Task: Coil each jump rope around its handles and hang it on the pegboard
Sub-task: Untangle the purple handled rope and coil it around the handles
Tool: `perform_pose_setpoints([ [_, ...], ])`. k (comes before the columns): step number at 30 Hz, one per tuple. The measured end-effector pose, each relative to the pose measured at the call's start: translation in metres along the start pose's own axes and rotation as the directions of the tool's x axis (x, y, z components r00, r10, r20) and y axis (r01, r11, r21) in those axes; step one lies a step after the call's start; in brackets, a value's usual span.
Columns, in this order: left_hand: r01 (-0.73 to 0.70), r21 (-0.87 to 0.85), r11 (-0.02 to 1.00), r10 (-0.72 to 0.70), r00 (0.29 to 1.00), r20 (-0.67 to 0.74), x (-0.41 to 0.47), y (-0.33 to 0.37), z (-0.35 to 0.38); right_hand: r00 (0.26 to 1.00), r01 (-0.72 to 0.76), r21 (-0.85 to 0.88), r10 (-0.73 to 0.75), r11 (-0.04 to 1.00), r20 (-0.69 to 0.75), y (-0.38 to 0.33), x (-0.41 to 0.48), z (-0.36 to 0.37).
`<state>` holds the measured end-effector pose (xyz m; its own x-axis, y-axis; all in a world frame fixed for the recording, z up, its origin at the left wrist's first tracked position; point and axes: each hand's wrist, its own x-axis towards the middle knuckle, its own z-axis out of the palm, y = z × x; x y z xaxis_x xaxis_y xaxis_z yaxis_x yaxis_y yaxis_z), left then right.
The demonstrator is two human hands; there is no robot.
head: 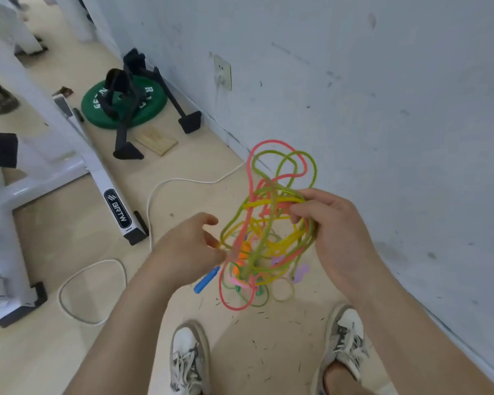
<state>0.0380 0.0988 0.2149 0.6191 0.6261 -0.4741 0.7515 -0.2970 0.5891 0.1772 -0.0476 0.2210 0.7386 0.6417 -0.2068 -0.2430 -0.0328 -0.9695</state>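
A tangle of jump ropes (265, 220) in pink, green and yellow hangs in front of me above the floor. My right hand (331, 223) grips the upper right of the bundle, several strands running through its fingers. My left hand (194, 240) pinches strands at the bundle's left side. A blue handle (207, 279) dangles below my left hand. Orange (241, 256), pink and purple (300, 272) handles hang inside and under the knot. Loops of pink and green rope stick up above my right hand. No pegboard is in view.
A white wall (382, 109) with a socket (222, 72) runs along the right. A white cable (154, 195) loops over the wooden floor. A green weight plate (149, 98) with black stands lies at the back left, beside a white machine frame (77, 143). My shoes (188, 357) are below.
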Motion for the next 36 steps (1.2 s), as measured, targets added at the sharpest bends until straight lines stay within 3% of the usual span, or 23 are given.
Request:
perform_pose_setpoints([
  [2, -0.072, -0.2, 0.977, 0.095, 0.99, 0.106, -0.004, 0.004, 0.005, 0.996, -0.048, 0.085, 0.041, 0.995, 0.078, 0.001, 0.001, 0.001],
  [4, -0.158, -0.492, 0.856, 0.225, 0.971, 0.079, -0.009, 0.013, 0.01, 0.983, -0.084, 0.113, 0.064, 0.99, 0.173, 0.002, -0.001, 0.003],
  [7, -0.229, -0.565, 0.793, 0.299, 0.954, 0.033, -0.013, 0.023, 0.012, 0.97, -0.125, 0.102, 0.1, 0.987, 0.223, 0.0, -0.001, 0.004],
  [10, -0.191, -0.654, 0.732, 0.233, 0.972, -0.023, -0.01, 0.018, 0.007, 0.992, -0.033, -0.252, 0.063, 0.967, 0.111, 0.005, 0.004, -0.005],
  [13, -0.156, -0.752, 0.641, 0.263, 0.964, 0.024, -0.01, 0.02, 0.01, 0.995, 0.049, -0.582, 0.008, 0.812, 0.095, 0.013, 0.008, -0.011],
  [16, -0.332, -0.702, 0.629, 0.248, 0.943, -0.223, -0.006, 0.022, 0.016, 0.998, 0.067, -0.824, -0.022, 0.563, 0.066, 0.023, 0.012, -0.015],
  [19, -0.481, -0.394, 0.783, 0.222, 0.808, -0.546, 0.0, 0.015, 0.016, 0.991, -0.117, -0.875, -0.003, 0.469, -0.135, 0.024, 0.015, -0.03],
  [22, -0.531, -0.312, 0.788, 0.294, 0.77, -0.567, -0.001, 0.012, 0.017, 0.982, -0.125, -0.771, -0.034, 0.624, -0.186, 0.017, 0.012, -0.036],
  [24, -0.575, -0.235, 0.784, 0.402, 0.758, -0.513, -0.003, 0.016, 0.023, 0.998, -0.062, -0.594, 0.04, 0.802, -0.05, 0.011, 0.005, -0.023],
  [26, -0.617, -0.142, 0.774, 0.489, 0.725, -0.485, -0.006, 0.02, 0.029, 0.97, -0.072, -0.375, 0.153, 0.924, 0.191, 0.011, -0.002, -0.005],
  [28, -0.649, -0.084, 0.756, 0.528, 0.68, -0.509, -0.007, 0.022, 0.03, 0.921, -0.089, -0.265, 0.18, 0.96, 0.346, 0.012, -0.005, 0.006],
  [31, -0.65, -0.015, 0.76, 0.505, 0.605, -0.616, -0.006, 0.02, 0.024, 0.951, -0.087, -0.32, 0.174, 0.944, 0.256, 0.012, 0.0, 0.004],
  [32, -0.648, -0.007, 0.762, 0.494, 0.588, -0.641, -0.004, 0.019, 0.021, 0.974, -0.057, -0.459, 0.15, 0.886, 0.169, 0.015, 0.003, 0.0],
  [34, -0.644, -0.035, 0.764, 0.471, 0.594, -0.652, -0.004, 0.018, 0.017, 0.987, -0.044, -0.828, 0.154, 0.559, 0.052, 0.023, 0.006, -0.011],
  [35, -0.642, -0.102, 0.76, 0.449, 0.631, -0.633, -0.005, 0.019, 0.015, 0.982, -0.034, -0.916, 0.186, 0.399, 0.045, 0.027, 0.006, -0.015],
  [36, -0.642, -0.193, 0.742, 0.428, 0.676, -0.6, -0.008, 0.023, 0.014, 0.971, -0.008, -0.933, 0.225, 0.36, 0.078, 0.028, 0.004, -0.016],
])
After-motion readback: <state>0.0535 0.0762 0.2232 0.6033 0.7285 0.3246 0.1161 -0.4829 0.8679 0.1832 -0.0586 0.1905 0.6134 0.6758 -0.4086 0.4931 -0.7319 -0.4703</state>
